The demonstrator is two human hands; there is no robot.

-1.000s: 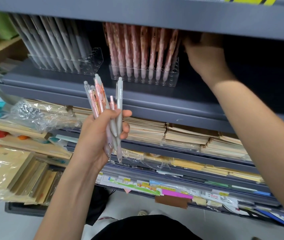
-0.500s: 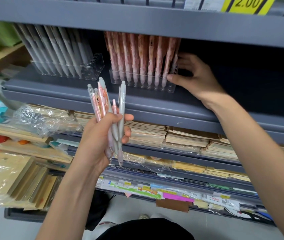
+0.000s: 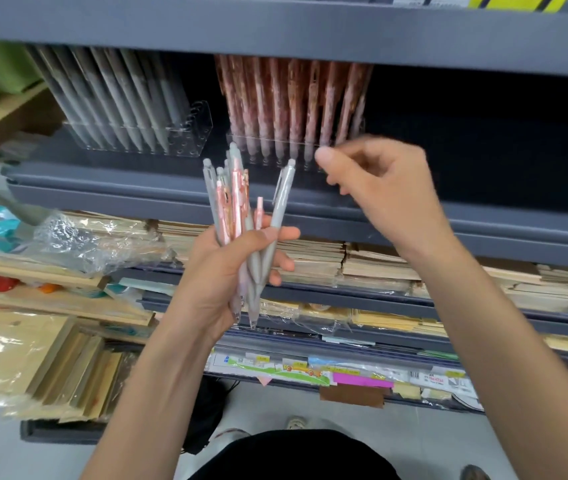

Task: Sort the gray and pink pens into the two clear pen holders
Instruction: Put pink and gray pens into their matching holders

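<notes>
Gray and pink pens (image 3: 237,209) stand fanned in a mixed bundle, tips down, in the left hand (image 3: 220,271). The sort looks part-way through: a batch is held and each pen has yet to go to its colour. Up and to the left of the holding fingers (image 3: 284,264), on the shelf (image 3: 137,192), the clear holder of gray pens (image 3: 203,129) is filled along its left part, with empty holes showing at its right end. The left fingers are wrapped tight round the lower barrels, thumb laid over the front; one gray pen (image 3: 280,199) leans out to the right, apart from the rest. Above those fingers sits the clear holder of pink pens (image 3: 296,147), its front row close-packed. Further right, the right hand (image 3: 382,195) hangs just beside the leaning pen's cap, in front of the pink holder. It is smeared by motion, but its fingers look loosely curled, forefinger and thumb a little apart, with nothing between them. The next move, by my reckoning, is to pinch one pen near its cap, draw it free without loosening the others, and carry it to a vacant hole of its colour.
</notes>
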